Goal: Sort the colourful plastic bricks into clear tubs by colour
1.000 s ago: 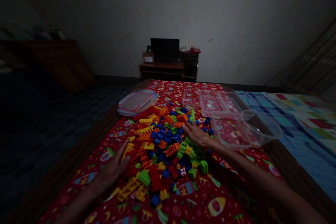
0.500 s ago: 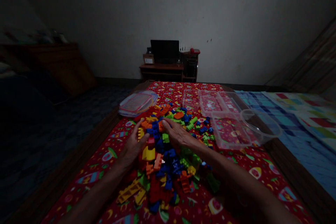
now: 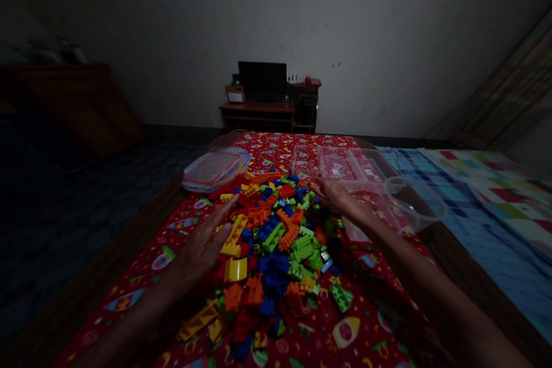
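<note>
A long heap of toy building bricks (image 3: pixel 276 241) in red, orange, yellow, green and blue lies on the red patterned tablecloth (image 3: pixel 319 339). My left hand (image 3: pixel 204 244) is at the heap's left side, fingers stretched forward and thumb apart, nearest a yellow brick (image 3: pixel 236 233). Nothing shows in its grasp. On the far right side of the heap is my right hand (image 3: pixel 334 192), its fingers extended toward the bricks and holding nothing that I can see. Whether its fingertips touch a brick cannot be made out.
Clear plastic containers (image 3: pixel 414 192) stand on the table's right. Stacked clear lids (image 3: pixel 213 169) lie at the left edge. A bed with a blue checked cover (image 3: pixel 435 195) adjoins the right side. Beyond the table stands a desk with a monitor (image 3: pixel 262 79).
My hands have moved apart, the right one outward to the right, the left one slightly left and back. Bricks between them now lie spread out. The view has shifted a little.
</note>
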The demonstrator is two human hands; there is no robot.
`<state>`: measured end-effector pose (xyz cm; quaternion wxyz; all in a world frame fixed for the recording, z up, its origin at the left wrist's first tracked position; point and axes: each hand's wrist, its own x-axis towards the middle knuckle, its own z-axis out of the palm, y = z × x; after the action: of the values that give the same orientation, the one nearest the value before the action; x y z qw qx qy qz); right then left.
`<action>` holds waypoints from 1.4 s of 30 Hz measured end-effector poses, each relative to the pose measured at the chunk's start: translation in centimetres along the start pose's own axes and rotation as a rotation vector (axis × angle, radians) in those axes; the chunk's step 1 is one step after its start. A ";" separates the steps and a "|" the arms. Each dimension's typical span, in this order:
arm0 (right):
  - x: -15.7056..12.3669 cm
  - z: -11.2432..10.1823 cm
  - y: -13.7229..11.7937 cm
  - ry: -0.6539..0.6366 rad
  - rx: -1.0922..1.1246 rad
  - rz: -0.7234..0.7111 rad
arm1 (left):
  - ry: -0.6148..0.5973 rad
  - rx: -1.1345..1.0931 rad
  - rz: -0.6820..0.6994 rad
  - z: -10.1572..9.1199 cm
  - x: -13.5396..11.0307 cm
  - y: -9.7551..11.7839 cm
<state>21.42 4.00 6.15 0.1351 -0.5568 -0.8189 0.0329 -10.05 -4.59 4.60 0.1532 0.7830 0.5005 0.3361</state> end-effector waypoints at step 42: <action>-1.7 -0.7 -5.2 -0.253 0.246 -0.390 | 0.166 0.256 0.217 3.2 -3.7 -4.0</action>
<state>17.46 0.40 7.58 0.1021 -0.3594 -0.9110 0.1746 -11.60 -5.73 -1.41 -0.0268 0.8151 0.4627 0.3475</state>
